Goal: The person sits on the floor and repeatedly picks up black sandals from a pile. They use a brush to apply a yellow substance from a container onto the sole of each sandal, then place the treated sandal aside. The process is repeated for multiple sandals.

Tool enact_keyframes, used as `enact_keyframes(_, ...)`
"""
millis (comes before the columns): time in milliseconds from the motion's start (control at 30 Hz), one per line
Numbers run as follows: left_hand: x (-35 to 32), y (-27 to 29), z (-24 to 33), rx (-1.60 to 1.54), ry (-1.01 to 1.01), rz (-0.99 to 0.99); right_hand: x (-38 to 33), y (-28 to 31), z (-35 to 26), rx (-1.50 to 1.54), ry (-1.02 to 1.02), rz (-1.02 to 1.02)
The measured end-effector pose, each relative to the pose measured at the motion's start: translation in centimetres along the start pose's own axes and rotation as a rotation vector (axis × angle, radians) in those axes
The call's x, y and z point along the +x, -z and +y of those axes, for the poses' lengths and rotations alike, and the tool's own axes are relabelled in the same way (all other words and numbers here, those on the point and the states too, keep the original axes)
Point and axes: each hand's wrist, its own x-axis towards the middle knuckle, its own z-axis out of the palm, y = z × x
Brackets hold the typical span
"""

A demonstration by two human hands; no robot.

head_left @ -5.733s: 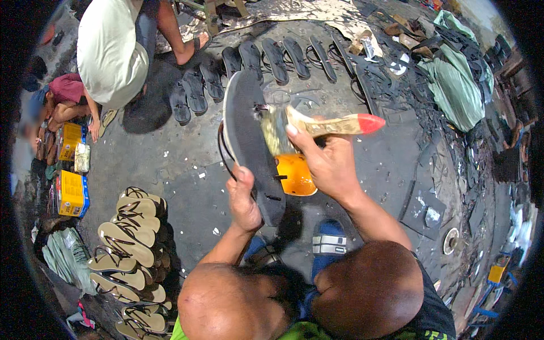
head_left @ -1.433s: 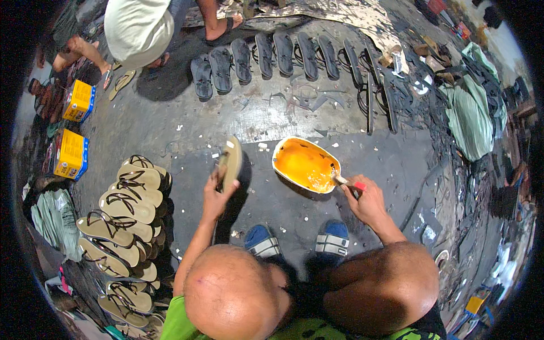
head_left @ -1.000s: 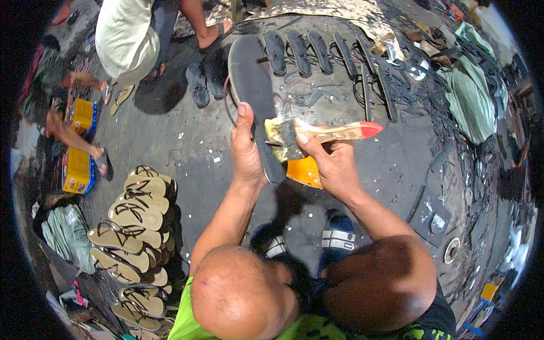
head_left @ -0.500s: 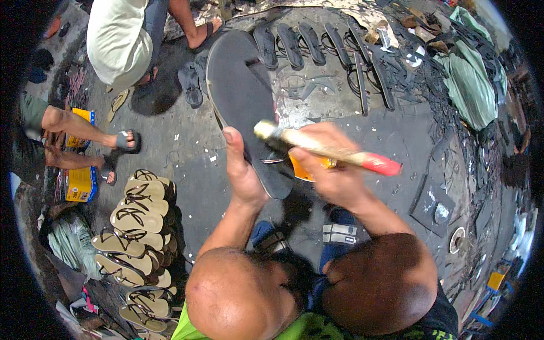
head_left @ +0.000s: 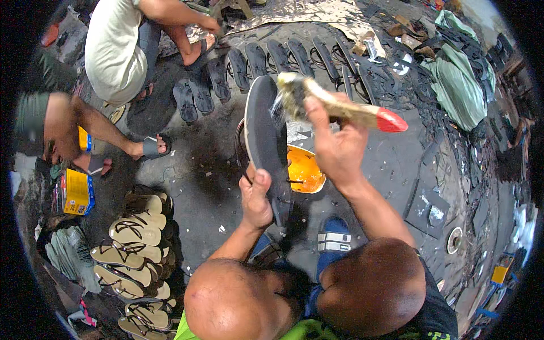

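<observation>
My left hand (head_left: 258, 201) grips a dark sandal (head_left: 265, 122) near one end, thumb on top, and holds it up off the floor. The sandal is tilted, nearly edge-on, with its light rim showing on the left and part of a strap behind it. In my right hand (head_left: 340, 147) is a paintbrush (head_left: 334, 105) with a wooden, red-ended handle. Its pale bristles are at the sandal's upper right side; whether they touch it I cannot tell. Below the brush stands a container with an orange inside (head_left: 309, 174), partly hidden by the sandal.
Tan sandals (head_left: 136, 229) are stacked on the left. Dark sandals (head_left: 277, 55) lie in a row at the far side. Two other people sit or crouch at the far left, near a yellow box (head_left: 78, 191). Scraps and a green sack (head_left: 462, 85) lie on the right.
The sandal has turned from showing its broad face to nearly edge-on and come lower in view. My right hand has raised the brush toward the sandal's far end. More of the orange container shows.
</observation>
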Motion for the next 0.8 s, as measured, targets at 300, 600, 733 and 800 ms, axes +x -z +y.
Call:
enact_keyframes(300, 0.5, 1.6, -0.6, 0.405, 0.075, -0.244, 0.0, 1.3, -2.0, 0.073, -0.100, 0.018)
enact_keyframes(600, -0.4, -0.1, 1.8, -0.279, 0.296, -0.075, -0.2, 5.0, 0.1, -0.079, -0.097, -0.097)
enact_keyframes(733, -0.1, 2.3, 1.4, -0.277, 0.324, -0.130, -2.3, 2.0, -1.4, -0.135, -0.175, -0.270)
enact_keyframes(800, -0.3, 0.4, 2.7, -0.348, 0.278, -0.100, -3.1, 2.3, -2.0, 0.051, -0.174, -0.325)
